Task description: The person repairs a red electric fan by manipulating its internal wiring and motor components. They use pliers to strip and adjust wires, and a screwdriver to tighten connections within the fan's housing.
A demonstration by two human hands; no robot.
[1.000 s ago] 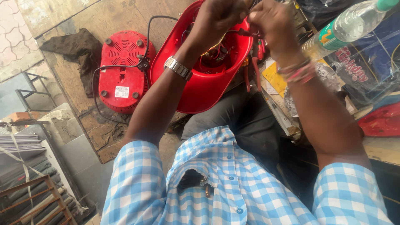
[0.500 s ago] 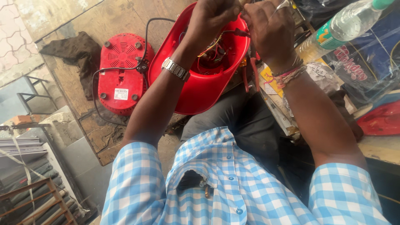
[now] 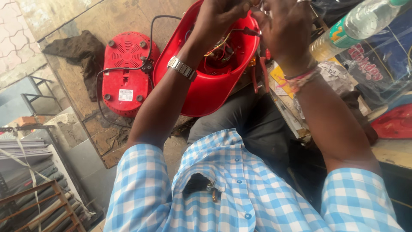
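At top centre both hands — left hand (image 3: 223,17) and right hand (image 3: 285,30) — are closing on wiring inside the red housing (image 3: 206,81), its white-labelled red base (image 3: 125,73) lying upper left.

Appliance shell (image 3: 214,86) – glossy red, with yellow and red wires (image 3: 219,45) inside. Base plate (image 3: 126,71) on the bench – same red, white label, black cord (image 3: 148,43). Shirt (image 3: 240,193) – light blue and white check. Wristwatch (image 3: 181,68) silver; thread bands (image 3: 302,79) red, pink and yellow. Bottle (image 3: 358,23) clear, green-and-orange label. Cloth (image 3: 79,51) dark brown.
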